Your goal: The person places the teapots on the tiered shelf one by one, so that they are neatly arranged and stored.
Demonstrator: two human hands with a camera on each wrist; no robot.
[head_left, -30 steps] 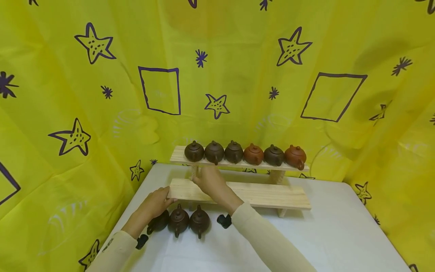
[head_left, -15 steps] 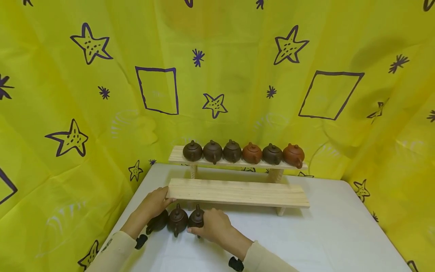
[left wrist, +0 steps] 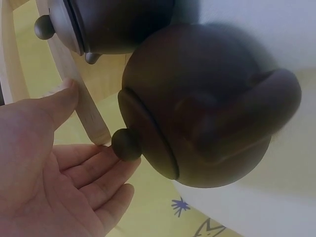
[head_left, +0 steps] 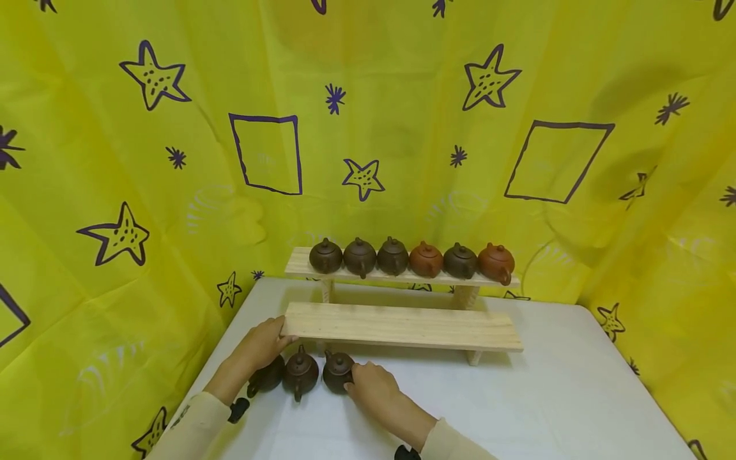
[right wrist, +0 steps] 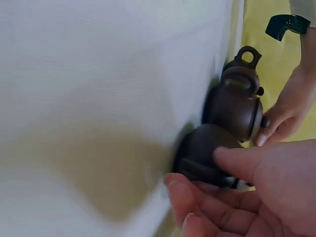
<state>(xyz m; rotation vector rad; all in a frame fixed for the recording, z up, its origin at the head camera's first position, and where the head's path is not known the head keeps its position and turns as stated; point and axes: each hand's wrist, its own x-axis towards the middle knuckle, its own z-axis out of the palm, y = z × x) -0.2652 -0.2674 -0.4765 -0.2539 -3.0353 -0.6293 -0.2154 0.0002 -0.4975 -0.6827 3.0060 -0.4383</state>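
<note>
In the head view my right hand (head_left: 376,393) pinches the handle side of a dark brown teapot (head_left: 337,372) on the white table, its spout turned toward the upper left. The right wrist view has my thumb and fingers on either side of the handle, partly hidden. My left hand (head_left: 260,347) grips the left end of the lower wooden shelf (head_left: 402,326), thumb and fingers on opposite sides in the left wrist view. Close to it stand two more dark teapots: the middle one (head_left: 300,372) and the leftmost one (head_left: 268,375), partly covered by my left hand.
Behind, the upper wooden shelf (head_left: 299,262) bears a row of several teapots, dark brown ones and two reddish ones, such as the red teapot (head_left: 426,260). A yellow patterned curtain (head_left: 402,211) encloses the white table (head_left: 546,396) at the back and sides.
My right hand has come down from the shelves to the third teapot and taken hold of it. The teapot has turned, handle now to the right. My left hand stays put.
</note>
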